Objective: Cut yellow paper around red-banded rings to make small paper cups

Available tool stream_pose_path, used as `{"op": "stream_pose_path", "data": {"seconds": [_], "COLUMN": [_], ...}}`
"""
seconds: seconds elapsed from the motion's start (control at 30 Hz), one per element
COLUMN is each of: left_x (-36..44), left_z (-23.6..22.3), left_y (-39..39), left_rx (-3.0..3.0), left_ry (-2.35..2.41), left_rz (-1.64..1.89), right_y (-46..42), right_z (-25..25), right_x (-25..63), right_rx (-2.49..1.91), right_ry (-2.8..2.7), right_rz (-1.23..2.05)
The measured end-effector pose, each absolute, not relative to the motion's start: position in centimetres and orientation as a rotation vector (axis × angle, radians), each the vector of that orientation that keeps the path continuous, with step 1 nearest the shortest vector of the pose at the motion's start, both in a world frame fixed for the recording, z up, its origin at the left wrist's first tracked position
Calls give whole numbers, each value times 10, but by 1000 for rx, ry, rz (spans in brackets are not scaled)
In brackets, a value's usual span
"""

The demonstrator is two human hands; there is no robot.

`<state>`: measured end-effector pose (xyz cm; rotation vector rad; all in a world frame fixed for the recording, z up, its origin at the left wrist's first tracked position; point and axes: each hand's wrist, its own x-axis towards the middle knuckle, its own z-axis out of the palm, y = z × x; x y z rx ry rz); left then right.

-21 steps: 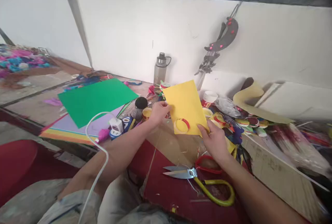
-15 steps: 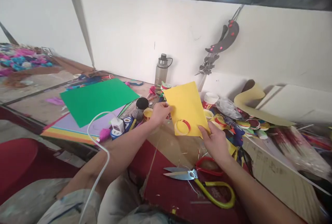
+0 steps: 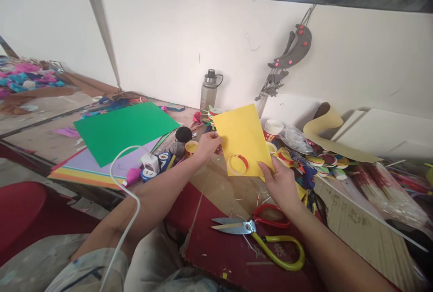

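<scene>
A yellow sheet of paper is held between my two hands, tilted above the work surface. My left hand pinches its left edge. At the lower right corner my right hand grips it, thumb on top and fingers underneath. On the lower part of the sheet lies a thin red and white ring. Below the paper, scissors with one red and one yellow handle rest on the dark red board, blades slightly apart and pointing left.
A green sheet tops coloured papers at left, near a power strip with a white charger whose cable crosses my left arm. Behind stand a bottle and paper cups. Craft pieces and bundled sticks lie at right.
The view has shifted very slightly. Both hands keep the same hold on the yellow paper, and the ring and scissors stay in place.
</scene>
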<state>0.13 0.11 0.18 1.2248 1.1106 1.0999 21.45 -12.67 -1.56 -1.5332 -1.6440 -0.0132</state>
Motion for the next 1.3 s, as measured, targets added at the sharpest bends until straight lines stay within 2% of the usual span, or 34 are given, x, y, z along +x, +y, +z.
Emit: {"op": "stream_pose_path", "data": {"seconds": [0.4,0.63,0.93,1.3], "left_x": [4,8,2,7], "left_z": [-12,-3,11,11], "left_y": [4,-1,-8,-6], "left_rx": [1254,1162,1089,1127], "left_ry": [1113,1059,818,905], "left_rz": [1035,1023,1087,1070], "right_y": [-127,-126,-116,-119], "right_z": [-15,-11,-16,-15], "right_x": [217,221,232,232], "right_rx": [-1507,-1555,-1516,-1519], "right_ry": [-1696,-1675,-1490,-1475], "right_rz": [-119,-152,170,171]}}
